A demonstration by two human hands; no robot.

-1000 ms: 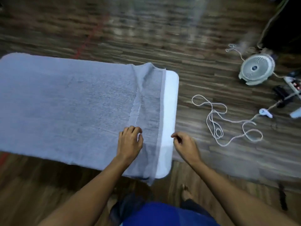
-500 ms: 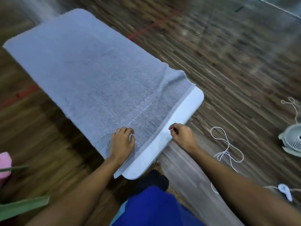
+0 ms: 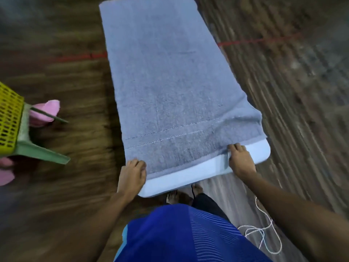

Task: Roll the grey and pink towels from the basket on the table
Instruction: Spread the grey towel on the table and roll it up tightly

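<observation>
grey towel [image 3: 170, 87] flat on desk [image 3: 207, 170], unrolled | left hand [image 3: 132, 174], right hand [image 3: 240, 160] grip pinching near hem, 6 o'clock | pink towel [image 3: 46, 112] waits in basket [image 3: 9, 120], 9 o'clock

One head-worn wide-angle view looks steeply down along a towel-covered table [image 3: 260, 150] close below, with both hands near the bottom and floor [image 3: 283, 91] on either side.
</observation>
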